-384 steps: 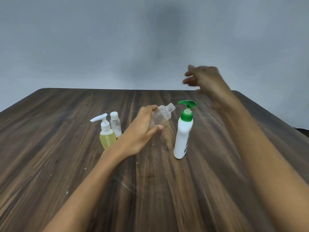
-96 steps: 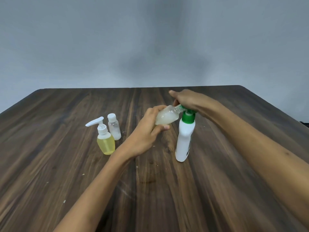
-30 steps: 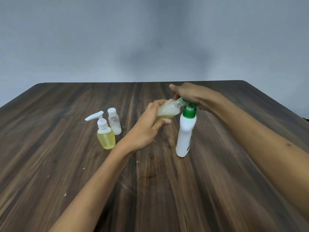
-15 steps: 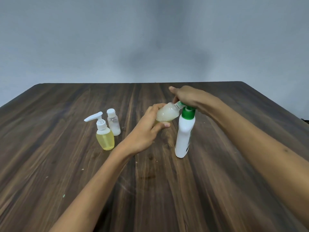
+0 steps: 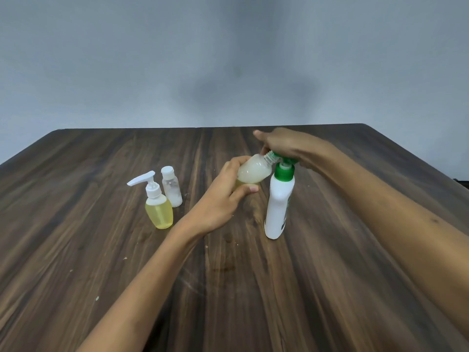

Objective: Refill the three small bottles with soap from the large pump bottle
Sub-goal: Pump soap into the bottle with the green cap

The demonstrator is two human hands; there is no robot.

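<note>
Large pump bottle (image 5: 278,207), white with green collar, stands upright on the worktop (image 5: 76,224); taken as landmark. Right hand (image 5: 284,146) lies over its green pump head, fingers laid across the top and pressing down; the nozzle is mostly hidden beneath them.

Left hand (image 5: 223,196) grips an uncapped clear small bottle (image 5: 252,171) just left of the pump collar, fingers and thumb curled round its body. Bottle tilted, threaded neck raised toward the nozzle and touching or all but touching it. Contents cloudy white, filling most of the body.

Versus 0.5 s ago: grip, tilt and neck position unchanged; right hand still over the pump head. Versus 12.8 s ago: that bottle was clear and empty, right hand was in the air.

Well left of the landmark: yellow pump bottle (image 5: 158,208) and capped clear bottle (image 5: 172,186), touching or nearly so, both upright, unmoved.
</note>
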